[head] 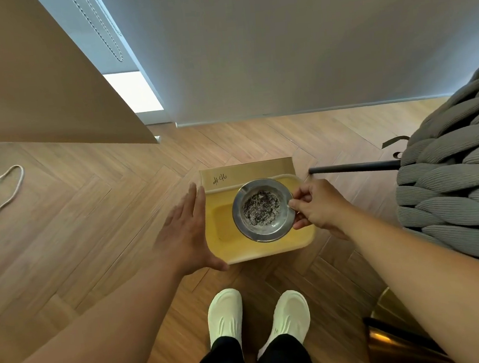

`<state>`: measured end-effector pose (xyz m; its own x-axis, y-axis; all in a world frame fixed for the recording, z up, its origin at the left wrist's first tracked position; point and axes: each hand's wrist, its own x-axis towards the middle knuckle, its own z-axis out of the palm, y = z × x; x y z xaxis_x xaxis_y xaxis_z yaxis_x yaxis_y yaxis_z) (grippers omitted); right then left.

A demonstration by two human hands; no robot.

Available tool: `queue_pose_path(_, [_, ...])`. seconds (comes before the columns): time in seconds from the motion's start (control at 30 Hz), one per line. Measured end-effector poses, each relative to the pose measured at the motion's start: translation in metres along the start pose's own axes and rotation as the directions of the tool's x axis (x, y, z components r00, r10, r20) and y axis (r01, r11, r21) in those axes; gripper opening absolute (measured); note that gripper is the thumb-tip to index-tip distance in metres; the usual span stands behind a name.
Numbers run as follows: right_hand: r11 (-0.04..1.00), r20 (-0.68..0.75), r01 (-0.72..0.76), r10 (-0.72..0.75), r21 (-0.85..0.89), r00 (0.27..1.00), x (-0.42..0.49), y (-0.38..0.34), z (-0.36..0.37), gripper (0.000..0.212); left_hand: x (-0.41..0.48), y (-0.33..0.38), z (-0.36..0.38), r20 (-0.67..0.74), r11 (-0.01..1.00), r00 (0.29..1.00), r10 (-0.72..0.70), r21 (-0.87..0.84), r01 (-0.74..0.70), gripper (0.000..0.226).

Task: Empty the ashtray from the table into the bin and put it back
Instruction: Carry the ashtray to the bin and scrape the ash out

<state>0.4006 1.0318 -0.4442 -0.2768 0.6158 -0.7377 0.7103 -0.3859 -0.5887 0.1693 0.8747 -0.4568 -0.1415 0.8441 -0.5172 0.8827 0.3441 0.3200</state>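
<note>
Right hand (318, 206) is pinching the ashtray (263, 209) by its right rim, at centre frame; left hand (186, 230) is hovering open, fingers spread, grasping nothing, against the bin (233, 249)'s left edge. Ashtray is sitting level, ash still inside, directly over the yellow bin on the floor. Judging: tipping is coming next, pivoting about the pinched rim

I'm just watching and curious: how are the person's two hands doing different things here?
The right hand pinches the rim of the ashtray, fingers curled; the left hand holds nothing, fingers straight, open beside the bin. The right is over the bin's edge; the left sits outside it. Both are bare.
</note>
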Motion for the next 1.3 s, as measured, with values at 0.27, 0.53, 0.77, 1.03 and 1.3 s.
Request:
queue_pose_path(0.27, [0.999, -0.028, 0.035, -0.035, 0.004, 0.999, 0.002, 0.001, 0.001, 0.011, 0.003, 0.004, 0.005, 0.007, 0.998, 1.000, 0.009, 0.057, -0.009, 0.165])
queue_pose_path(0.53, [0.664, 0.101, 0.537, -0.576, -0.520, 0.811, -0.017, 0.001, 0.015, 0.007, 0.004, 0.000, 0.009, 0.005, 0.999, 1.000, 0.004, 0.054, -0.004, 0.165])
queue_pose_path(0.77, [-0.022, 0.337, 0.554, -0.814, -0.832, 0.473, -0.035, 0.010, 0.035, 0.021, 0.005, -0.001, 0.009, 0.003, 0.998, 1.000, 0.018, 0.068, -0.018, 0.165])
queue_pose_path(1.03, [-0.071, 0.335, 0.515, -0.833, -0.854, 0.441, -0.033, 0.017, 0.035, 0.013, 0.005, 0.000, 0.007, 0.006, 0.996, 1.000, 0.021, 0.083, -0.021, 0.165])
queue_pose_path(1.3, [-0.077, 0.337, 0.510, -0.832, -0.857, 0.440, -0.034, 0.018, 0.034, 0.019, 0.004, 0.002, 0.006, 0.016, 0.996, 1.000, 0.013, 0.089, -0.015, 0.163])
